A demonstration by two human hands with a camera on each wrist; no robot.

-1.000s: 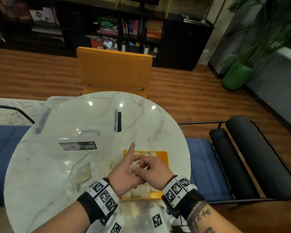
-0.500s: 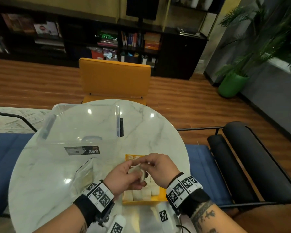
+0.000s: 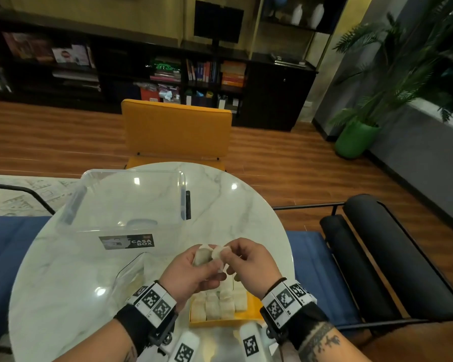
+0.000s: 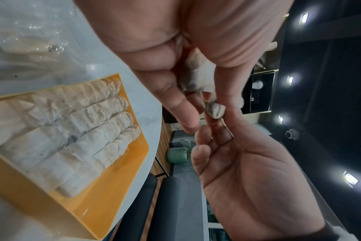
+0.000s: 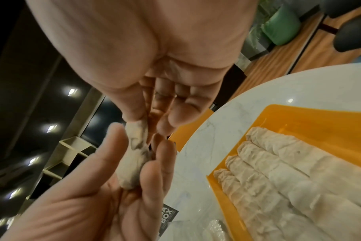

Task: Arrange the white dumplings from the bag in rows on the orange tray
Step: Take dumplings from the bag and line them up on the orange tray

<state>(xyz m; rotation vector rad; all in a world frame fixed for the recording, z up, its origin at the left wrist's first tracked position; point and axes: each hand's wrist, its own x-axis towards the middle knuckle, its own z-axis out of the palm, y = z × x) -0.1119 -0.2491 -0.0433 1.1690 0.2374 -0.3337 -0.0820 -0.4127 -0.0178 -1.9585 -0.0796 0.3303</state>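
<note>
- Nearest the camera, square black-and-white code tags ring both wrists.
- An orange tray lies at the near edge of the round marble counter, holding white dumplings packed side by side in four rows; the tray's far end is bare orange in the right wrist view.
- Above the tray, the left hand curls its fingers and thumb round one dumpling, which lies against the palm.
- The right hand pinches a second dumpling between thumb and fingertips; the two pieces touch, and whether they are stuck together cannot be told.
- Left of the tray, a clear plastic bag lies on the counter with pale pieces inside, too blurred to count.
- Behind the bag stands a clear plastic box with a label reading "CASA BOX".
- Past the counter: an orange chair, a wood floor, dark shelves of books whose titles cannot be read, and a palm in a green pot to the right.
</note>
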